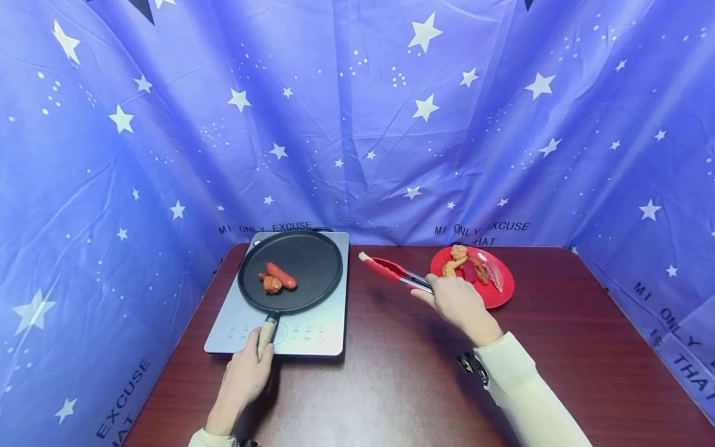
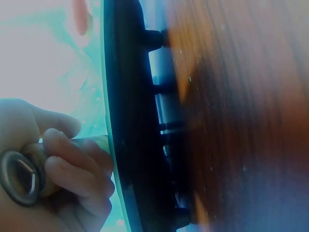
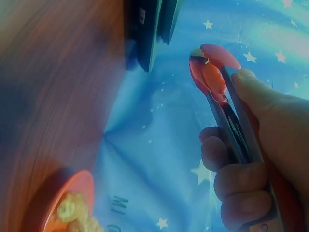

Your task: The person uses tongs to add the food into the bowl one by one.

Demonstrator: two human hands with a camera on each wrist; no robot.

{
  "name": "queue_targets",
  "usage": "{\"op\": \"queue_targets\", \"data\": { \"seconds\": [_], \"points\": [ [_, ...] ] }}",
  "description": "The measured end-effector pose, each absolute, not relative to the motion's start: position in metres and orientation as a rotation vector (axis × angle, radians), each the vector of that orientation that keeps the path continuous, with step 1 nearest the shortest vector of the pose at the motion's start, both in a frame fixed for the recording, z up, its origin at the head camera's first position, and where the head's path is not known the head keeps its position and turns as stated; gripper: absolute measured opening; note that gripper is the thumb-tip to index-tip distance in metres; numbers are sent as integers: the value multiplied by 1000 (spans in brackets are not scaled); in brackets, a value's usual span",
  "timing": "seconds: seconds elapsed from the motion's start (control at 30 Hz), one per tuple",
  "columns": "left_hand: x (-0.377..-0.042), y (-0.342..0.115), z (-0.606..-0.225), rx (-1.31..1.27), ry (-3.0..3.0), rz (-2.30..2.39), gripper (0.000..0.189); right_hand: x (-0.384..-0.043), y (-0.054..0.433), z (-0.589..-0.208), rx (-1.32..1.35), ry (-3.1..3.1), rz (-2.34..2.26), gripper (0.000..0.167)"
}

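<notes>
My left hand (image 1: 247,370) grips the wooden-looking handle (image 1: 265,338) of a flat black pan (image 1: 313,273); the left wrist view shows its fingers (image 2: 72,176) curled round the handle. A red sausage (image 1: 281,275) and a brown piece of meat (image 1: 272,284) lie in the pan. My right hand (image 1: 459,304) holds red-tipped metal tongs (image 1: 391,270) above the table, their tips pointing left toward the pan. Between the tips sits a small pale piece (image 3: 197,53), its kind unclear. In the right wrist view, thumb and fingers squeeze the tongs' arms close together.
The pan sits on a silver induction cooker (image 1: 329,323) at the left of the brown table (image 1: 385,385). Behind my right hand a red plate (image 1: 505,288) bears fried chicken pieces (image 1: 459,252) and slices of meat (image 1: 491,277). A blue star-patterned curtain (image 1: 385,124) surrounds the table's back and sides.
</notes>
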State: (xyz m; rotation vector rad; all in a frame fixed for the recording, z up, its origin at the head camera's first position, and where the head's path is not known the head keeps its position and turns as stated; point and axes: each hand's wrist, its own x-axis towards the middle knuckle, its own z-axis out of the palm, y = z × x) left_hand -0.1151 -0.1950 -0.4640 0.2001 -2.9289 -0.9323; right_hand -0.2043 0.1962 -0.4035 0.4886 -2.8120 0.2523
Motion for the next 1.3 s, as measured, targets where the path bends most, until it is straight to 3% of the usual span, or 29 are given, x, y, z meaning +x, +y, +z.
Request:
{"op": "queue_targets", "data": {
  "seconds": [1.3],
  "points": [
    [-115,-195,-464,214,-2932,-927,49,-231,102,-402,631,-2922,242,46]
  ]
}}
